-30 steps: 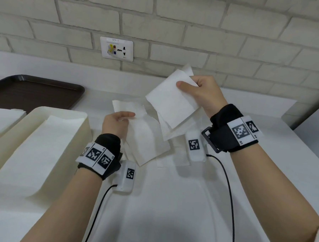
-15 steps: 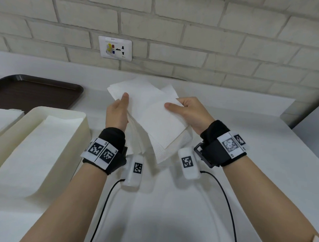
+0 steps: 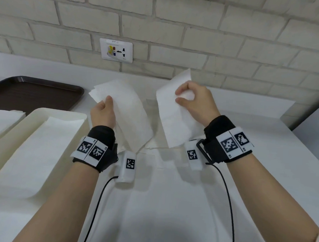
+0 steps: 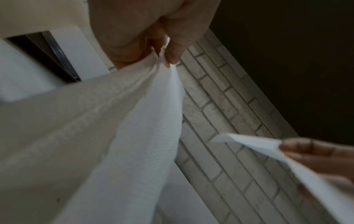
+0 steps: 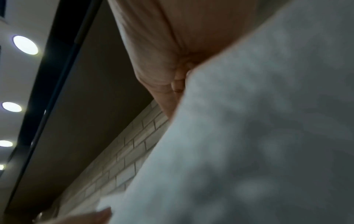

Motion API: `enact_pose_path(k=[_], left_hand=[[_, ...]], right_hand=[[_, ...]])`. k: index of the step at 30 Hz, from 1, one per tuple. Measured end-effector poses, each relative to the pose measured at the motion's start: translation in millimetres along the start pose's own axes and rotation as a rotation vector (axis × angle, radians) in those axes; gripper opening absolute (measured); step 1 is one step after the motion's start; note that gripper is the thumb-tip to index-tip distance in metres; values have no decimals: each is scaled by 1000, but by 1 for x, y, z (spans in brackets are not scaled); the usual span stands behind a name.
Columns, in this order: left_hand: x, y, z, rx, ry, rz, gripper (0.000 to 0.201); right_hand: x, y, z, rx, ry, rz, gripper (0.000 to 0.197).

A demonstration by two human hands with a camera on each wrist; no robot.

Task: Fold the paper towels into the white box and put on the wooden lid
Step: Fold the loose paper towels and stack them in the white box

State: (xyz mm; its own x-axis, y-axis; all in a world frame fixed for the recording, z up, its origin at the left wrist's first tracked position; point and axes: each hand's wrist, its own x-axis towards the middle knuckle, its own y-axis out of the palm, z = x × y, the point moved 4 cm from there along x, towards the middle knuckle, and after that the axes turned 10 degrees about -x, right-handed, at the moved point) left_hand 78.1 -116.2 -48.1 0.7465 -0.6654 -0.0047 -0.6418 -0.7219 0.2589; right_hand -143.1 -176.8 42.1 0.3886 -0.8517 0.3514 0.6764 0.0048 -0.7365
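Note:
Over the white counter my left hand (image 3: 102, 112) pinches a stack of white paper towels (image 3: 126, 109) near its top edge; the left wrist view shows thumb and fingers (image 4: 173, 51) gathered on the bunched towel (image 4: 134, 121). My right hand (image 3: 191, 100) pinches a separate white paper towel (image 3: 173, 121), held up and apart from the left stack. That towel (image 5: 258, 136) fills the right wrist view. The white box (image 3: 35, 114) sits at the left with a folded towel (image 3: 33, 155) lying flat inside. No wooden lid is in view.
A dark brown tray (image 3: 32, 92) lies at the back left by the brick wall, which carries a socket plate (image 3: 115, 52). More white paper (image 3: 153, 153) lies on the counter under my hands. The counter's right edge (image 3: 301, 146) drops off.
The towels were overlapped between both hands; now my hands have drawn apart, the right one lifting a single towel to the right, the left keeping the stack.

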Motion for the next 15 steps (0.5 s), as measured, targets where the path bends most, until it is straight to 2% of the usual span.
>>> enact_pose_path(k=[4, 6, 8, 11, 15], left_hand=[[-6, 6, 4, 14, -7, 26, 38], [-10, 11, 4, 12, -17, 57, 40], [-15, 17, 1, 2, -27, 98, 41], [-26, 23, -6, -43, -39, 132, 39], [-24, 28, -6, -171, -116, 155, 32]], right_hand=[[1, -3, 22, 210, -145, 71, 47], [1, 0, 31, 305, -233, 90, 58], [1, 8, 34, 407, -259, 123, 70], [2, 25, 29, 540, -105, 205, 84], [1, 50, 15, 458, 144, 258, 90]])
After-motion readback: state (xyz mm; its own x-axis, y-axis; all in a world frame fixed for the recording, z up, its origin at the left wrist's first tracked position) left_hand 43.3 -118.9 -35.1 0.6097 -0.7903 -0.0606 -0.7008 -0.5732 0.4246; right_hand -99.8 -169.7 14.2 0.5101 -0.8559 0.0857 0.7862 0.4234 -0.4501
